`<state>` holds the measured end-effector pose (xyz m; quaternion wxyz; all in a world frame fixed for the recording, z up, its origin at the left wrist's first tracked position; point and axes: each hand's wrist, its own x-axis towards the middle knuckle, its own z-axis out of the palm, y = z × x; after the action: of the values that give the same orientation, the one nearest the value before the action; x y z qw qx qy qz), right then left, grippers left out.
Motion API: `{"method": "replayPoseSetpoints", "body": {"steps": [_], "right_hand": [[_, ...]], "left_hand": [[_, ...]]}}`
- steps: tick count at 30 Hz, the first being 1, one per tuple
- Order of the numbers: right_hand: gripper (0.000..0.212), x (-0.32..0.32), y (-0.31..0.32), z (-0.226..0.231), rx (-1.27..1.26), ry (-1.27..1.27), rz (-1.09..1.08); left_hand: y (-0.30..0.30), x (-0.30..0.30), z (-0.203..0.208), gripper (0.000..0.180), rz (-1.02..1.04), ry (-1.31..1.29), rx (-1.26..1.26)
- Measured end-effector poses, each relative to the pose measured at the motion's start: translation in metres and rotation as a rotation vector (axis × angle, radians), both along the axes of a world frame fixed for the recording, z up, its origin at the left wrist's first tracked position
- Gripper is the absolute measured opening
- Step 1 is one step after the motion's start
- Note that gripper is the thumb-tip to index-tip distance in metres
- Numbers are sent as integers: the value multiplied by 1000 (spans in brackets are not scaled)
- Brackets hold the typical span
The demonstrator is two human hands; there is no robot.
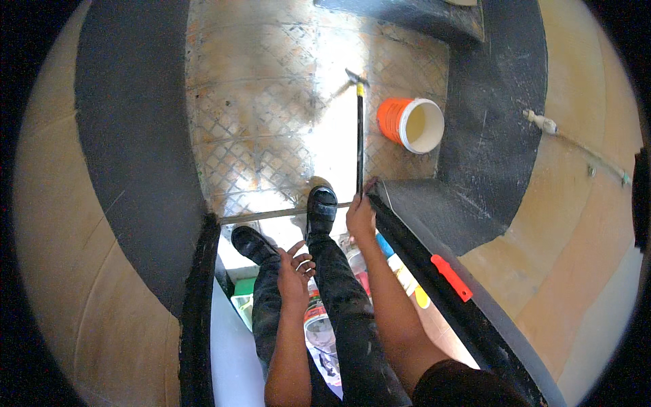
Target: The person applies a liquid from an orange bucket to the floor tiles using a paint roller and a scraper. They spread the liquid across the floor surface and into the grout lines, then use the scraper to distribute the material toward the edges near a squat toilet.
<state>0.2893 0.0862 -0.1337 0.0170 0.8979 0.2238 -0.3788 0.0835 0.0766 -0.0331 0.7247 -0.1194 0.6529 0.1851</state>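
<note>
The right hand [363,217] holds the end of a long tool [360,132]. Its fingers are closed around the black handle. The tool points away from the person, over the tile floor [254,112]. It has a yellow band [360,89] near the far end, and a dark head [357,78] goes across the tip. I cannot tell if the head touches the floor.

The left hand [296,275] holds nothing that I can see. Its fingers are spread apart and a little bent. It is in front of the person's legs [342,292], near the left shoe [253,245]. The right shoe [322,203] is by the door strip [268,216].

An orange bucket [393,121] with a white rim is just to the right of the long tool, near the dark gray wall [485,129]. I cannot tell if it stands up or leans over. On the right, a red thing [451,278] shaped like a handle lies along the black frame [424,261]. Behind the legs there is a green box [243,288], with part of it hidden.
</note>
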Motion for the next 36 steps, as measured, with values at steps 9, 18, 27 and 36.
{"method": "replayPoseSetpoints", "body": {"steps": [9,18,27,36], "right_hand": [[53,111,174,15,80,-2,-116],[53,165,146,-46,0,-82,-83],[48,181,156,-37,10,-38,-13],[41,209,152,-55,-129,-100,640]], "left_hand": [[1,19,2,64,-62,-34,13],[-8,28,-1,74,-159,-26,31],[-11,20,-2,73,-107,-14,42],[-13,30,4,64,-89,-9,41]]}}
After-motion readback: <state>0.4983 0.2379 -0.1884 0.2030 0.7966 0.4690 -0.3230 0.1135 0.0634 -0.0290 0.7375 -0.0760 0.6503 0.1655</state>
